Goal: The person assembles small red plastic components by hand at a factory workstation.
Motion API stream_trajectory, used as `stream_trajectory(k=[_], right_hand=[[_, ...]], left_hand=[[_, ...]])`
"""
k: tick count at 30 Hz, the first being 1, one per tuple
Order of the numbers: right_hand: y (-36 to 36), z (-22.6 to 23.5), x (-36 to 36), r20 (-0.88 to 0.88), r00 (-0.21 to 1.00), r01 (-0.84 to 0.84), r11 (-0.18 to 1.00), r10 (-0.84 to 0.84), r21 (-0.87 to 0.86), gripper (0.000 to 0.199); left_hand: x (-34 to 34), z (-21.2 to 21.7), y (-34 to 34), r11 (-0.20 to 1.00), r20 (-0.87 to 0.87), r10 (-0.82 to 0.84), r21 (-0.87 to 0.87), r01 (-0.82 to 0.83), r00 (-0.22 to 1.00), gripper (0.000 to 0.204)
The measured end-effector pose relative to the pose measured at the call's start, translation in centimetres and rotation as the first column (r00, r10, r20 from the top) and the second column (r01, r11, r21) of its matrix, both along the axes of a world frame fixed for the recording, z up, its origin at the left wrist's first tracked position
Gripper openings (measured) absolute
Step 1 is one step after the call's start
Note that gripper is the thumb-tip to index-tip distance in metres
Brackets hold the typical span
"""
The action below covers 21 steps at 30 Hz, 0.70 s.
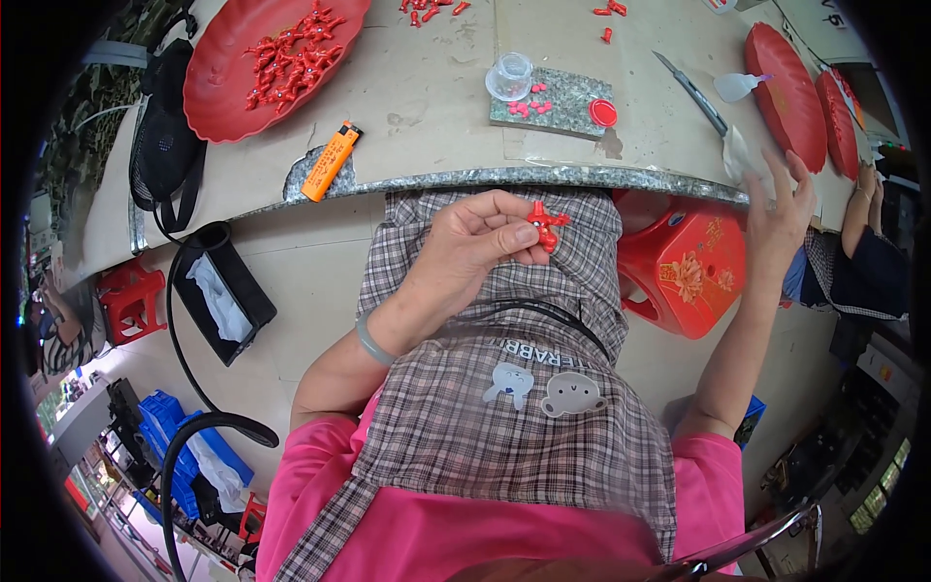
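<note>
Now, left hand (482, 233): pinching the red figurine (547, 221) just off the table's (427, 97) near edge.
Right hand (778, 218): spread wide, no grip visible, by the table's right.
Red figurine: small, glossy; a loosened pinch could drop it below the table.

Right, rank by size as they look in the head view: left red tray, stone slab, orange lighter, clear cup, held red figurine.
1. Left red tray
2. Stone slab
3. Orange lighter and clear cup: too alike to rank
4. Held red figurine, partly covered by fingers
</note>
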State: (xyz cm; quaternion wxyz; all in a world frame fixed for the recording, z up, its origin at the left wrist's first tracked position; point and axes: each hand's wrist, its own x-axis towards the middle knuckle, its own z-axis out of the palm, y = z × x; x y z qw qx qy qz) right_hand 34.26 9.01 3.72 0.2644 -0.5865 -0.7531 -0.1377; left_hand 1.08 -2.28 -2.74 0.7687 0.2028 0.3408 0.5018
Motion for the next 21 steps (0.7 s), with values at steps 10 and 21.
stream_trajectory(k=[10, 21], right_hand=[[-6.6, -0.6, -11.2, -0.692, 0.683, -0.615, 0.695, 0.232, -0.373, 0.035], [-6.8, -2.0, -12.7, -0.67, 0.62, -0.735, 0.602, 0.409, -0.313, 0.018]], left_hand=[[0.2, 0.2, -0.1, 0.999, 0.035, -0.042, -0.011, 0.043, 0.999, 0.019], [0.3, 0.1, -0.3, 0.989, -0.234, -0.057, 0.121, 0.088, 0.971, 0.019]])
